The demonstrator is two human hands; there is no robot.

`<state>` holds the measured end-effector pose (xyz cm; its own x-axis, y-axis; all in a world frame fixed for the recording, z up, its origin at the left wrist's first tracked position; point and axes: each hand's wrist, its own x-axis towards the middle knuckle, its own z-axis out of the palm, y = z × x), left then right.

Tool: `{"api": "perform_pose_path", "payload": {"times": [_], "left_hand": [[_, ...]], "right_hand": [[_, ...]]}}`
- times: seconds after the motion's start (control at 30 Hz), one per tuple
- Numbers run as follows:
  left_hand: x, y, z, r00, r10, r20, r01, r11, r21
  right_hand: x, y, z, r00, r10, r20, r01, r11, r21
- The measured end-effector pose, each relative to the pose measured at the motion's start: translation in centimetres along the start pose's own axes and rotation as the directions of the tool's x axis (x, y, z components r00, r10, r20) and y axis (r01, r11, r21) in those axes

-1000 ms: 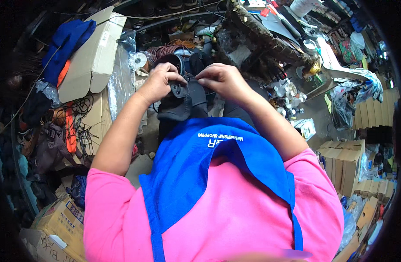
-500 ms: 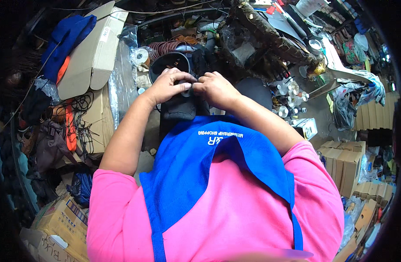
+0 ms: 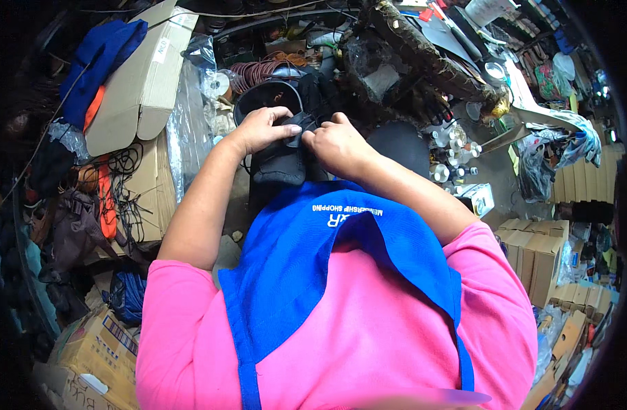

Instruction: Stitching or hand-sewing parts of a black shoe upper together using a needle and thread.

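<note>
A black shoe (image 3: 281,164) lies in front of me, just above my blue apron (image 3: 327,253). My left hand (image 3: 259,128) grips the shoe's upper from the left. My right hand (image 3: 335,145) pinches the same dark upper part from the right. Both sets of fingers meet at the shoe's top near its opening, and they hide the part between them.
A black round container (image 3: 266,96) stands behind the shoe. A folded cardboard box (image 3: 139,82) and blue cloth (image 3: 102,51) lie at the left. Small bottles (image 3: 453,147) and stacked boxes (image 3: 539,253) sit at the right. Cords and straps (image 3: 115,178) cover the left floor.
Both hands have stayed on the shoe and drawn closer together at its top. My head has tilted a little, so the whole scene sits slightly lower.
</note>
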<state>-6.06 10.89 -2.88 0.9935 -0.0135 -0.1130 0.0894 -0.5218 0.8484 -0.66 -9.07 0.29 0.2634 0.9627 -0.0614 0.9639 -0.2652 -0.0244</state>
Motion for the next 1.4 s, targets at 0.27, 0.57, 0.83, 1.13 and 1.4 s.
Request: {"api": "perform_pose_path", "payload": {"times": [0.27,0.57,0.83,1.13,1.4], "left_hand": [[-1.8,-1.0,-2.4,0.979,-0.089,0.184,0.131,0.963,-0.234],[-6.1,-0.1,-5.8,0.991,-0.106,0.079,0.119,0.976,-0.181],[-5.3,1.8,-3.7,0.957,-0.266,-0.114,0.27,0.963,0.021],[-6.2,-0.3,-3.0,0.996,-0.081,-0.024,0.07,0.949,-0.306],[-5.6,1.4,-3.4,0.987,-0.139,-0.078,0.12,0.971,-0.209]], "right_hand": [[-0.6,1.5,-0.5,0.998,-0.07,-0.003,0.07,0.982,0.173],[-11.7,9.3,-4.1,0.843,0.519,0.14,-0.308,0.254,0.917],[-4.3,5.2,-5.2,0.838,0.495,-0.231,0.484,-0.476,0.734],[-10.9,11.0,-5.8,0.783,0.607,-0.139,0.374,-0.28,0.884],[-16.8,12.4,-3.8,0.855,0.447,0.265,-0.444,0.364,0.819]]}}
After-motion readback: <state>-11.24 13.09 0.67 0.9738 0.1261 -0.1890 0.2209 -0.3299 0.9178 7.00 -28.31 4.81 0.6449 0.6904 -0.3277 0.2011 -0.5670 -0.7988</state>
